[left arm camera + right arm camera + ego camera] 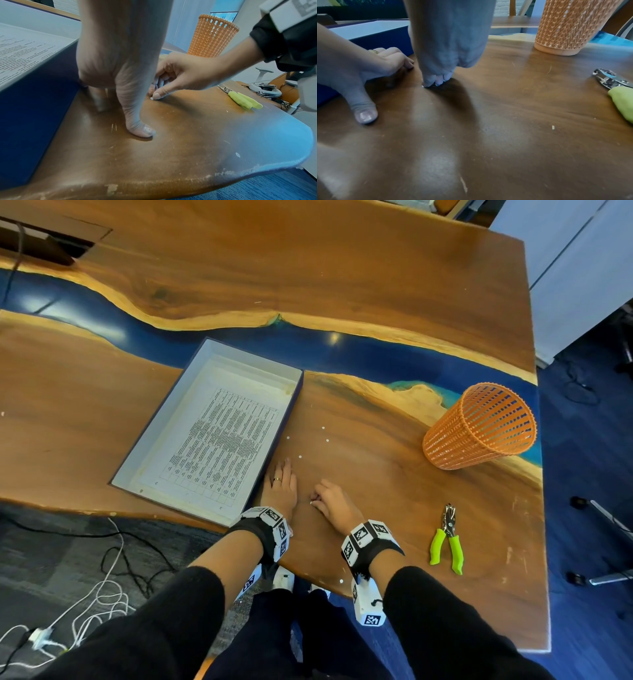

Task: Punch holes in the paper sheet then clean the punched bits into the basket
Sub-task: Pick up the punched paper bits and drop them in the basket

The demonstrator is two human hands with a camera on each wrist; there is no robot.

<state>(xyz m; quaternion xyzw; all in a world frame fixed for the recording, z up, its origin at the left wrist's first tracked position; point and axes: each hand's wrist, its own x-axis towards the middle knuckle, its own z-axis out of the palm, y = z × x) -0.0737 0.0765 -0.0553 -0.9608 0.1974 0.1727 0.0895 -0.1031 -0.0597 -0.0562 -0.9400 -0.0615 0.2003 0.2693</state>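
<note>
The printed paper sheet (219,436) lies inside a shallow blue-walled box (161,419). Several white punched bits (300,456) are scattered on the wooden table between the box and the orange basket (479,426). My left hand (283,474) rests open on the table against the box wall, thumb (140,129) pressed down. Just right of it, my right hand (315,502) has its fingers curled and bunched, pinching one punched bit (151,98) at the table surface. That bit (423,86) shows at the fingertips (436,79) in the right wrist view. The basket (212,36) stands upright, far right.
A hole punch with green handles (447,537) lies on the table right of my right hand, also seen as the punch (614,83). One stray bit (341,580) lies near the table's front edge. Cables trail on the floor at the left.
</note>
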